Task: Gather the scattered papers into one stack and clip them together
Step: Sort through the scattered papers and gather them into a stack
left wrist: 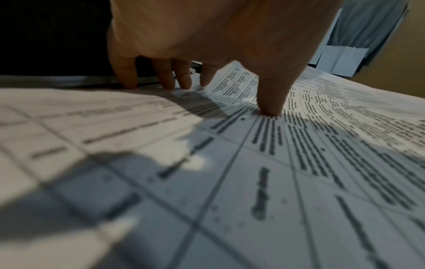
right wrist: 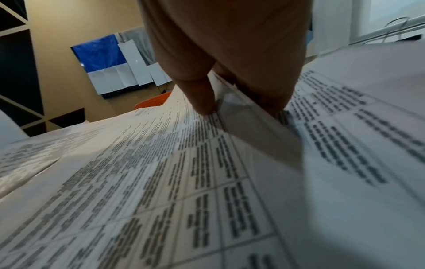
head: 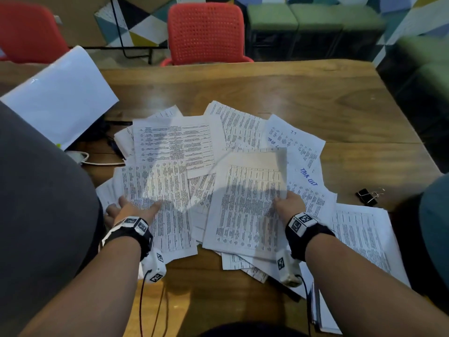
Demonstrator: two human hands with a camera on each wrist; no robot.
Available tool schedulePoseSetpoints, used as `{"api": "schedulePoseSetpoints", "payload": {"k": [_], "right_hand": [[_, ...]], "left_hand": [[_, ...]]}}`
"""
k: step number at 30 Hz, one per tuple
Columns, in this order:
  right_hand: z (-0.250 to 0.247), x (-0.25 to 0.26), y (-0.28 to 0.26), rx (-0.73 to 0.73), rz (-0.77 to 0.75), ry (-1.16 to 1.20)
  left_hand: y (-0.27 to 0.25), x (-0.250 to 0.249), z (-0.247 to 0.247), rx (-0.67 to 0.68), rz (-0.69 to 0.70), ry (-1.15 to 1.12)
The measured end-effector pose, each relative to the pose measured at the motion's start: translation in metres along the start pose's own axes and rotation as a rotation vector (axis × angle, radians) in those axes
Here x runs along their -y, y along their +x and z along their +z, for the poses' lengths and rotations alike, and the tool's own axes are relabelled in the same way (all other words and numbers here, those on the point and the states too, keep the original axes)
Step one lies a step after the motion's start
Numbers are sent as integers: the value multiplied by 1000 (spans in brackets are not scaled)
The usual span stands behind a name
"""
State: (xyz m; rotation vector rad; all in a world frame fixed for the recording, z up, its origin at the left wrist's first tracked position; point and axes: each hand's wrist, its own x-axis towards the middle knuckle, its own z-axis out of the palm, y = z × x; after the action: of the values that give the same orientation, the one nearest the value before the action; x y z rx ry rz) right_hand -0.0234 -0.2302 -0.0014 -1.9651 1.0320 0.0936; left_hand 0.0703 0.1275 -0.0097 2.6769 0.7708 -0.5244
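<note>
Papers half-gathered: my right hand pinches one sheet, left hand presses flat at nine o'clock; sweep edges inward evenly.

You have the papers fanned out overlapping across the middle of the table. The binder clip lies on the bare wood just right of them. Two chairs stand behind the table's far edge.
</note>
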Motion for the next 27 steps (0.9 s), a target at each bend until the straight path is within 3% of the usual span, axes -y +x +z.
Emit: {"api": "schedulePoseSetpoints", "payload": {"k": [6, 14, 18, 20, 27], "right_hand": [[-19, -16, -4, -267, 197, -179], [-34, -37, -22, -263, 343, -210], [-42, -36, -31, -199, 414, -199], [-42, -37, -32, -206, 369, -169], [-45, -7, -46, -469, -143, 102]], "left_hand": [[-7, 10, -3, 5, -38, -8], [-20, 16, -7, 18, -57, -151], [-28, 22, -9, -53, -48, -249], [-32, 22, -11, -105, -28, -307], [-51, 0, -42, -245, 176, -380]]}}
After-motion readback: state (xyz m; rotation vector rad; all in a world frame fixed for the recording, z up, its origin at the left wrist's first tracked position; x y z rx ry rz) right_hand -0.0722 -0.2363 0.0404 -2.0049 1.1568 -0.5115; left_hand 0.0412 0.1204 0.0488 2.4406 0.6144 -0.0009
